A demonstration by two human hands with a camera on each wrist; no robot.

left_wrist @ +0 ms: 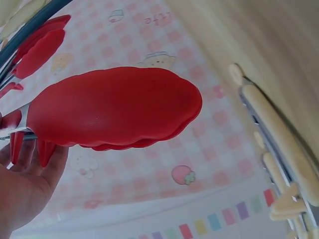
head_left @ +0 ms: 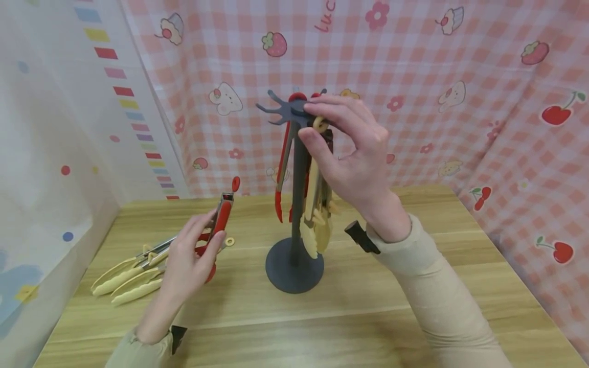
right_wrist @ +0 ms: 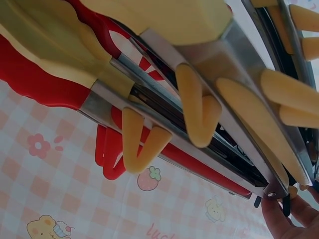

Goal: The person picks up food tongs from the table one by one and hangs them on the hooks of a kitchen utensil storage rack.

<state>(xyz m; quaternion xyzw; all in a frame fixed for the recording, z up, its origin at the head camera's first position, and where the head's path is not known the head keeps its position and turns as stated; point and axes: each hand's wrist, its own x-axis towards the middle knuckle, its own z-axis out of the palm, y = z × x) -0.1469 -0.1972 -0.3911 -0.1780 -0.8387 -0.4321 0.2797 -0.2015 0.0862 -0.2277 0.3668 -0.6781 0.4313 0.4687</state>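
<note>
My left hand (head_left: 188,260) grips a pair of red tongs (head_left: 223,217) above the table at the left; in the left wrist view their scalloped red head (left_wrist: 114,107) looks pressed together. At the top of a dark grey stand (head_left: 294,276), my right hand (head_left: 354,148) pinches the pale yellow pull ring (head_left: 320,123) of yellow tongs between thumb and fingers, close to a hook. Those yellow tongs (head_left: 313,186) hang heads down. Red tongs (head_left: 278,204) hang on the stand's far side. The right wrist view shows yellow tongs (right_wrist: 199,20) and red tongs (right_wrist: 45,79) crowded together.
Yellow-tipped tongs (head_left: 115,281) lie side by side on the wooden table (head_left: 294,327) at the left, partly behind my left hand. Bare curved hooks (head_left: 269,107) stick out on the stand's left. A pink checked curtain (head_left: 221,51) stands behind the table.
</note>
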